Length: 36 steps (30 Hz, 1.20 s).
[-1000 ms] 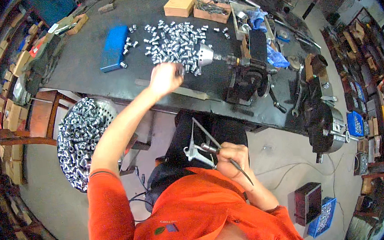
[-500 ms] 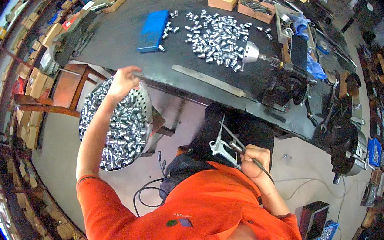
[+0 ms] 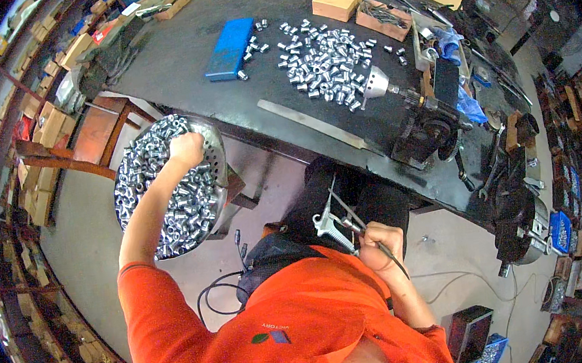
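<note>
My left hand [image 3: 187, 150] is closed over the far right part of a round perforated metal basin [image 3: 215, 162], which is heaped with short shiny metal sleeves [image 3: 190, 205]. Its fingers curl downward, so whatever they hold is hidden. Close to my lap, my right hand [image 3: 381, 244] grips a silver air blow gun [image 3: 333, 228] together with a slim, dark-handled tool [image 3: 348, 212]. Both point away from me, toward the bench. Another pile of metal sleeves [image 3: 326, 61] lies on the dark workbench [image 3: 173, 73], beside a perforated cone-shaped metal head [image 3: 376, 83] on a cranked machine [image 3: 434, 127].
A flat steel bar [image 3: 310, 124] lies along the bench's near edge. Farther back are a blue box [image 3: 230, 50], a wooden block [image 3: 336, 1] and a tray of thin tools [image 3: 384, 19]. A wooden chair [image 3: 96, 134] stands left, and shelves [image 3: 9, 232] line the left side.
My left hand has come down from near the bench edge onto the sleeves in the basin, and its fingers have curled in. The right hand keeps its grip; the whole view has shifted slightly.
</note>
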{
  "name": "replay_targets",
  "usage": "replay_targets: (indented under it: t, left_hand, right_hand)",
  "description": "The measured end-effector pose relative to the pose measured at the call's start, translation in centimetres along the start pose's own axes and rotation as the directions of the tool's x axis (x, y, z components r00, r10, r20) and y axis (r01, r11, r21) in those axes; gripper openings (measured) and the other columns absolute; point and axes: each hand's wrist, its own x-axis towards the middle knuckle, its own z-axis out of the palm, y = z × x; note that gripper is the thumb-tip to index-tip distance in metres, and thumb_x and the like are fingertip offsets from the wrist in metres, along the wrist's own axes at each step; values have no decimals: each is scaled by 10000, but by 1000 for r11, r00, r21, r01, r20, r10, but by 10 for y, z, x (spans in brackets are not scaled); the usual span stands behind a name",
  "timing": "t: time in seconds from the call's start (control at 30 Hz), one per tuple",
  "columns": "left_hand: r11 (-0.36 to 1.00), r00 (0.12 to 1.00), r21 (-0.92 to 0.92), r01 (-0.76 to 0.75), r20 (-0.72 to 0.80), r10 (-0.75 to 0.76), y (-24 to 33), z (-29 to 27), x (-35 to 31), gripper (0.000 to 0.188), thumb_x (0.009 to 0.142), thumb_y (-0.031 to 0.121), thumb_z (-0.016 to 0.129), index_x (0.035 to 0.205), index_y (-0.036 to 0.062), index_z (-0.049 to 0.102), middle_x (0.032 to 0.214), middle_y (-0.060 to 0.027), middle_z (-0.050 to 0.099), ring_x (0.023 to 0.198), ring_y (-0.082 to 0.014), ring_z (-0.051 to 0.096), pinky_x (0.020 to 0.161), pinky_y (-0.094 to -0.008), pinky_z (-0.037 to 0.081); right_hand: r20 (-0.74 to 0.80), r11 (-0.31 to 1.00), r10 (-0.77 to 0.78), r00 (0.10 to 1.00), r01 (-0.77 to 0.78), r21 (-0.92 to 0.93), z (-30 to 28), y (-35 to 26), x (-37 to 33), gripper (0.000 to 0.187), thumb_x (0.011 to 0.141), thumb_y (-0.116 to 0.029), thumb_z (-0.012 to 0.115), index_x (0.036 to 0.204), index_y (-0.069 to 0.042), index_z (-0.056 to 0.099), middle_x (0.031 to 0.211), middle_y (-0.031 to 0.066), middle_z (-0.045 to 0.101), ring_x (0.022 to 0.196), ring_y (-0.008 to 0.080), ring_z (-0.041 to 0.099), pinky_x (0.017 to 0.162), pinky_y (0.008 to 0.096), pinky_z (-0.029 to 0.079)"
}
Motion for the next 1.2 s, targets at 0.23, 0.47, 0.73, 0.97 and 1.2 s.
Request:
replay_targets:
  t: [0.23,0.47,0.73,0.97,1.2]
  left_hand:
    - [629,995,-773,-84,-98,12,31,-75,-43,161,776,166,666,755,35,576,678,-112,643,620,-248,651,588,-363,519]
    - [-372,827,-884,281,27,562,130,-114,-108,258,843,139,631,1012,-21,521,780,-135,660,675,-236,670,639,-337,548]
    - [-519,713,-640,567,66,698,184,-82,-127,365,948,267,481,999,-87,558,716,-181,641,618,-288,656,762,-432,538]
    - [-301,821,-915,268,53,569,180,-86,-122,270,930,188,562,957,-78,602,724,-127,642,612,-184,635,625,-309,553]
    - [-70,818,-996,53,3,575,185,-102,-125,179,823,-4,660,987,-57,609,798,-88,666,710,-152,655,651,-268,547]
  right_hand:
    - [44,998,2,999,-5,56,1,-10,7,224,586,-26,577,555,-40,355,544,79,359,452,220,380,431,325,281]
    - [156,989,-67,985,45,140,0,-20,19,273,630,-115,652,595,-48,389,569,97,384,485,268,422,446,354,312]
    - [149,991,-21,989,2,133,-3,-15,18,251,620,-75,658,625,-45,409,585,111,417,500,305,446,456,361,331]
    - [183,999,-10,983,2,45,3,-21,27,193,603,-92,661,629,-51,474,600,128,480,532,326,523,475,403,402]
    - [179,999,35,983,-32,-18,9,-23,26,173,601,-104,659,631,-46,499,607,126,505,545,329,540,485,419,425]
